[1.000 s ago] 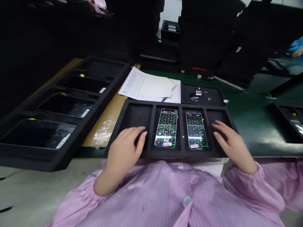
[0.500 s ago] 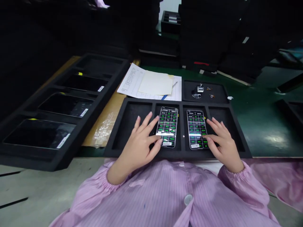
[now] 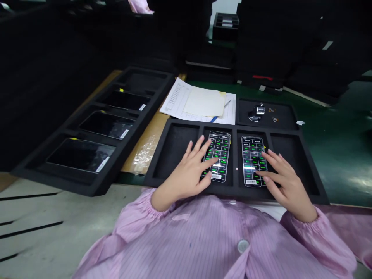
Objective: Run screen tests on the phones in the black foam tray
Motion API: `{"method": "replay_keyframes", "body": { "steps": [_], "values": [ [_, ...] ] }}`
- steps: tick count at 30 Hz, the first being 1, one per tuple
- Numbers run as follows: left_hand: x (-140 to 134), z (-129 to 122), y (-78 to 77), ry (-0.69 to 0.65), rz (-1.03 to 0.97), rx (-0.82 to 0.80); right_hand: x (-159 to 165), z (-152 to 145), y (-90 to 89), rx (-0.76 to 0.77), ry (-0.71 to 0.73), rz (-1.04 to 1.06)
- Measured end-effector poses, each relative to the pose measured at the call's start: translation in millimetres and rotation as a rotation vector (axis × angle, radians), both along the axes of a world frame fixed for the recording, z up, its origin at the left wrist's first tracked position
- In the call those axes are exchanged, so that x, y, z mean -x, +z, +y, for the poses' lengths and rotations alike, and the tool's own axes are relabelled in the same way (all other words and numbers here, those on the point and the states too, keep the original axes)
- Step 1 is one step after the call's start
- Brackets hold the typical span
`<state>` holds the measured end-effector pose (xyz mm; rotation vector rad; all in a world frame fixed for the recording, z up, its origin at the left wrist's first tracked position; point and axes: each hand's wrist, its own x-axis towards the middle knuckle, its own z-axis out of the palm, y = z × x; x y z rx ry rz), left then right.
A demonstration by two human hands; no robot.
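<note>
Two lit phone screens with green-lettered grids lie in the middle compartments of a black foam tray (image 3: 236,193). Over the left phone screen (image 3: 222,151) my left hand (image 3: 188,170) is spread, its index finger extended across the lower grid and its thumb by the bottom left edge. My right hand (image 3: 286,182) reaches over the right phone screen (image 3: 252,155) from the right, fingers apart, index finger on the lower part of the grid. Neither hand grips anything. White labels sit at the bottom of both screens, and yellow tabs stick out at their right edges.
To the left, another black tray (image 3: 95,186) holds several dark screens (image 3: 81,155). Behind the front tray are papers (image 3: 203,101) with a blue pen (image 3: 214,119), and a shallow tray (image 3: 283,122) with a metal object (image 3: 258,112) and small parts. Dark stacks stand at the back.
The whole scene has shifted right in view as the camera turned left. My left index finger has moved further in over its screen; my right index finger also reaches further across its grid.
</note>
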<state>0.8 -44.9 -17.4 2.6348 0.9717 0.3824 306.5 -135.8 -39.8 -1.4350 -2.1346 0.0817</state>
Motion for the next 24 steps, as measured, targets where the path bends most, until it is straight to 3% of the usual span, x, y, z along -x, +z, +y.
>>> {"method": "replay_keyframes", "body": {
  "steps": [3,6,18,21,24],
  "values": [
    [-3.3,2.5,-6.2,0.132,0.046,0.020,0.3,4.0,-5.1,0.058,-0.234,0.005],
    [-2.9,3.4,-10.9,0.178,0.030,0.036,0.1,6.2,-8.0,0.102,-0.398,0.037],
    [4.6,-1.5,-10.5,0.235,-0.108,0.037,-1.7,2.6,-5.0,0.126,-0.413,0.159],
    [4.9,-5.1,6.1,0.235,-0.081,-0.026,-1.3,2.1,-4.3,0.120,-0.422,0.177],
    [0.3,-7.4,40.8,0.145,-0.049,-0.116,-1.0,1.8,-4.1,0.108,-0.424,0.196]
  ]
}}
